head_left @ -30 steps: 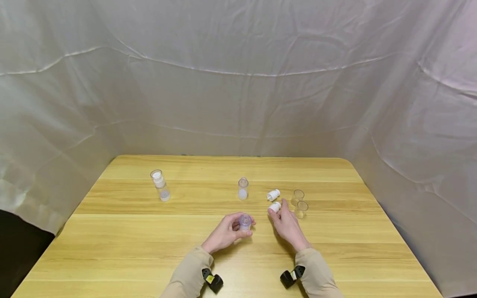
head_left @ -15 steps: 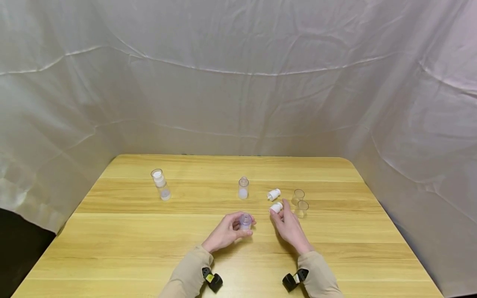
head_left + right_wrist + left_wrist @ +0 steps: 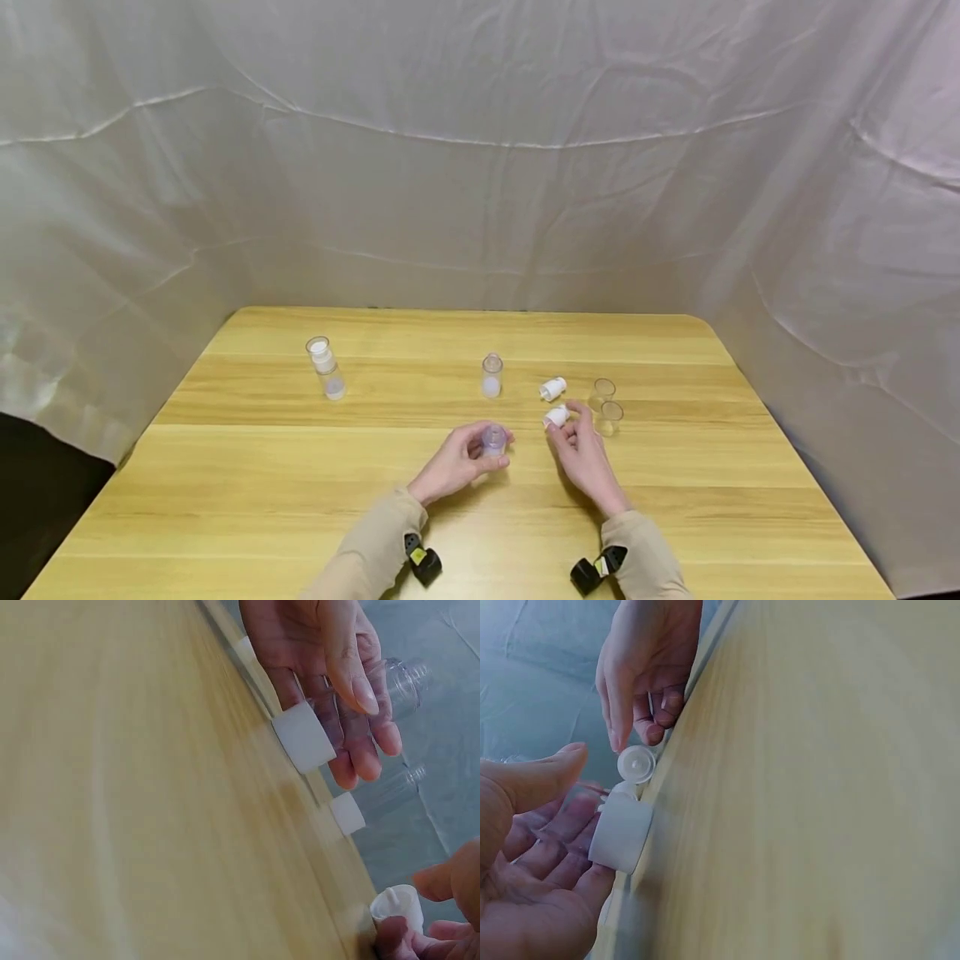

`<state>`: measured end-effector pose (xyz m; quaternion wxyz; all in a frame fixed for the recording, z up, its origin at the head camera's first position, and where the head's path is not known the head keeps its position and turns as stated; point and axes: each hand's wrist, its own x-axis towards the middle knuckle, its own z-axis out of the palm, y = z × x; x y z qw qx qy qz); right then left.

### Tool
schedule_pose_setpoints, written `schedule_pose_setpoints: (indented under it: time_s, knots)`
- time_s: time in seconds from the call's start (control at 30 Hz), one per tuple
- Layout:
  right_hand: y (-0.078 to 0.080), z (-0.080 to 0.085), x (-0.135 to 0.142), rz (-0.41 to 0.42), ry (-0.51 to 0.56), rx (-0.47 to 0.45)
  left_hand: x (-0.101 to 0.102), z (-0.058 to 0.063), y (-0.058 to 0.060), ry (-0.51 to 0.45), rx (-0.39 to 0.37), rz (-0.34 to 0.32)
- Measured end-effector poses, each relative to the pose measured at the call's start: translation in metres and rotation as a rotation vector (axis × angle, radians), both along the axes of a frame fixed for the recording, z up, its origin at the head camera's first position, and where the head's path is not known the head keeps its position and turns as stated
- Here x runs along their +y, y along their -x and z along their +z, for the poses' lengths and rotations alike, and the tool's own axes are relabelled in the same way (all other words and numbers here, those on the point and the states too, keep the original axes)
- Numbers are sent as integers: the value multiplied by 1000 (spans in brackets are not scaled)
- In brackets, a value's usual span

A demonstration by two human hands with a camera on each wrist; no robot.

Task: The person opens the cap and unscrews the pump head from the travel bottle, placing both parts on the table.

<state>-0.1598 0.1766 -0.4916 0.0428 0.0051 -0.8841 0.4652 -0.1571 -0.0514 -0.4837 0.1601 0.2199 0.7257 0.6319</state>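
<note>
My left hand (image 3: 459, 458) holds a small clear bottle (image 3: 493, 441) upright, thumb and fingers around its sides. Its white base (image 3: 621, 832) shows at the table surface in the left wrist view. To the right, my right hand (image 3: 585, 458) pinches a white pump head (image 3: 557, 416) between thumb and fingers; its hollow underside is turned toward the left hand. Behind it a second white pump head (image 3: 552, 388) lies on its side. A similar clear bottle (image 3: 491, 377) with a white base stands farther back, beyond the left hand.
Two clear caps (image 3: 603, 393) stand beyond the right hand. At the back left, a bottle (image 3: 326, 368) with a white pump and clear upper part stands upright. The wooden table (image 3: 262, 483) is bordered by grey cloth (image 3: 480, 208) at the back and sides.
My right fingers have drawn in around the near pump head, and it has tilted slightly. The left hand and its bottle have stayed in nearly the same place.
</note>
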Motion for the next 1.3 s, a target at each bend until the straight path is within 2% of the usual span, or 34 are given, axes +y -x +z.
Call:
schedule_pose_setpoints:
  time_s: [0.17,0.4,0.6,0.7,0.8,0.93,1.07,1.3]
  knots:
    - [-2,-2,-1,-20,51,14,-3,1,5,21,58,34]
    - [-4,-3,-4,-80,182,8,-5,6,18,79,115,96]
    - [-4,-7,-5,-89,241,19,-4,10,30,196,165,226]
    - [-6,-3,-6,-99,264,13,-2,11,34,223,155,292]
    - [-13,10,-10,-95,279,21,-1,11,38,202,123,332]
    - [-22,25,-13,-62,287,62,0,9,42,153,105,352]
    - [-25,28,-13,-47,306,81,2,9,45,127,105,360]
    - [-25,29,-15,-69,311,77,5,10,48,107,86,380]
